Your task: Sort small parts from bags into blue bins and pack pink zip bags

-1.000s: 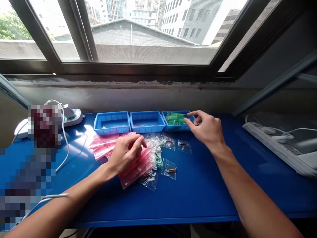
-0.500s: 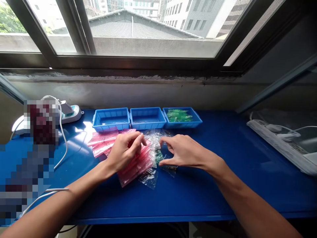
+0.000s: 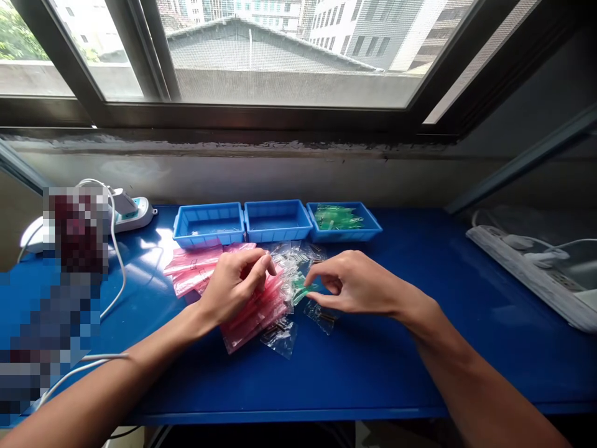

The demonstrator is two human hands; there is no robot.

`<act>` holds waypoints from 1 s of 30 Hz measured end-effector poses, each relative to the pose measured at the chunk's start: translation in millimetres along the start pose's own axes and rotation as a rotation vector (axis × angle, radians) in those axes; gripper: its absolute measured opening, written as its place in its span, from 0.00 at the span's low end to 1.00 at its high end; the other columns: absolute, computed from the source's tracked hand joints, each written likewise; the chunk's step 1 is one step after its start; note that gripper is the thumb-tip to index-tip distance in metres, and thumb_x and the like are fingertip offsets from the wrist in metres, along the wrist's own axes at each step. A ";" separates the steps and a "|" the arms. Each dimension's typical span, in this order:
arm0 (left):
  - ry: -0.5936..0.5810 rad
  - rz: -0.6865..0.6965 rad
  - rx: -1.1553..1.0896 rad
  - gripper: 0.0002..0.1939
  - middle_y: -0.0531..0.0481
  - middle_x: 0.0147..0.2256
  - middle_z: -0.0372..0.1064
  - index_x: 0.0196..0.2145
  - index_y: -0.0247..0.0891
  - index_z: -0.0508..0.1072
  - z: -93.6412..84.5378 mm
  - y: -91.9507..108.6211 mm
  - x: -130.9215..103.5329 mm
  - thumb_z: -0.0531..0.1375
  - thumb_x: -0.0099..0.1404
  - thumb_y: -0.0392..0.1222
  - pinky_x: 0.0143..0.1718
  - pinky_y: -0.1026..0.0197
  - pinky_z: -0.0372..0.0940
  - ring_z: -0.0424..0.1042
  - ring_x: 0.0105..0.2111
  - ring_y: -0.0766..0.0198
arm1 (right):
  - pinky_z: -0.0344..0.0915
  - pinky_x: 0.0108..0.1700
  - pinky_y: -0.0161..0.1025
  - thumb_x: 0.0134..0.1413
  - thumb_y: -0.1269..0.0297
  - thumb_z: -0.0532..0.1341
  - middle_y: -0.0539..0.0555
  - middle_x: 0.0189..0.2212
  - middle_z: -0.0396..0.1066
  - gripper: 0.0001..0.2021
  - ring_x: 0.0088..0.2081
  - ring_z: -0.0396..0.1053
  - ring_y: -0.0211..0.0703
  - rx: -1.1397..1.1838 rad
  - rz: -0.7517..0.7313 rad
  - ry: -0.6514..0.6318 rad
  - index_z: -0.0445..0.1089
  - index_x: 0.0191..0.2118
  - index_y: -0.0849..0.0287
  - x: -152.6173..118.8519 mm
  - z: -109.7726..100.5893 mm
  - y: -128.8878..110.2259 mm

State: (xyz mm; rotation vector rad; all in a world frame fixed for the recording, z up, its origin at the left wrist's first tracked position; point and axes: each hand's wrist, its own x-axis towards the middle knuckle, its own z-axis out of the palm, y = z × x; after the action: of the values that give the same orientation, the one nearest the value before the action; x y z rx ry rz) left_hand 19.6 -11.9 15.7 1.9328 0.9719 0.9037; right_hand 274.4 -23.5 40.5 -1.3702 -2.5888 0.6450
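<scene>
R hand (image 3: pixel 361 287) is pinching the green pkt (image 3: pixel 300 288) by clear bags (image 3: pixel 284 255) on the counter (image 3: pixel 373 373), L hand (image 3: pixel 231 283) is curling over pink bags (image 3: pixel 254 323), grip can't tell, pkt prob. being light, floppy, slippery, best taken by its edge.

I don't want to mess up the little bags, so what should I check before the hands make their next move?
1. Right hand is at the green bag: ok.
2. Its fingertips have a firm pinch: cannot tell.
3. Green bag is apart from the other bags: not ok, clear bags crowd it.
4. Left hand is apart from the right hand: ok, it's over the pink bags.
5. No hand blocks the right-hand blue tray: ok, green packets show inside.
</scene>
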 end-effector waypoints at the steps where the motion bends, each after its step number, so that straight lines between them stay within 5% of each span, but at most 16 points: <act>1: 0.001 0.000 -0.001 0.20 0.54 0.22 0.66 0.30 0.35 0.75 0.0 0.2 0.0 0.52 0.77 0.45 0.27 0.64 0.58 0.65 0.23 0.66 | 0.56 0.28 0.35 0.59 0.63 0.67 0.48 0.20 0.70 0.06 0.22 0.64 0.36 0.042 -0.013 0.028 0.80 0.33 0.59 -0.9 -1.0 2.0; 9: 0.009 -0.021 -0.038 0.19 0.54 0.22 0.67 0.32 0.35 0.75 -0.5 2.2 1.8 0.53 0.76 0.46 0.26 0.64 0.58 0.65 0.22 0.67 | 0.55 0.22 0.34 0.59 0.58 0.68 0.50 0.20 0.70 0.14 0.21 0.60 0.35 0.456 0.094 0.339 0.76 0.25 0.60 -0.9 -8.0 3.0; 15: 0.021 -0.070 -0.100 0.15 0.53 0.25 0.69 0.38 0.35 0.76 -0.9 4.2 3.1 0.57 0.74 0.50 0.26 0.64 0.60 0.67 0.23 0.66 | 0.55 0.17 0.33 0.53 0.50 0.73 0.48 0.16 0.68 0.17 0.16 0.60 0.34 0.908 0.163 0.582 0.76 0.26 0.59 14.0 12.3 -6.9; 20: 0.047 -0.090 -0.167 0.14 0.53 0.26 0.70 0.35 0.35 0.75 0.4 4.3 3.8 0.61 0.72 0.49 0.26 0.65 0.62 0.67 0.24 0.67 | 0.62 0.17 0.33 0.50 0.49 0.75 0.54 0.23 0.78 0.18 0.18 0.70 0.39 1.078 0.165 0.543 0.76 0.33 0.60 22.0 31.0 -15.0; 30: 0.078 -0.120 -0.222 0.12 0.54 0.24 0.68 0.32 0.35 0.73 1.1 3.8 4.4 0.61 0.70 0.46 0.23 0.66 0.62 0.65 0.22 0.68 | 0.69 0.24 0.35 0.56 0.53 0.72 0.55 0.28 0.80 0.14 0.25 0.77 0.44 0.999 0.111 0.406 0.77 0.35 0.60 21.5 37.2 -16.3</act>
State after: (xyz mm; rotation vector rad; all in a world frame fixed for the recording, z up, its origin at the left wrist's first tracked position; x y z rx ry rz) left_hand 23.6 -10.1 19.6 1.6470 0.9780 0.9796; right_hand 238.0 -25.4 12.6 -1.1058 -1.4900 1.2681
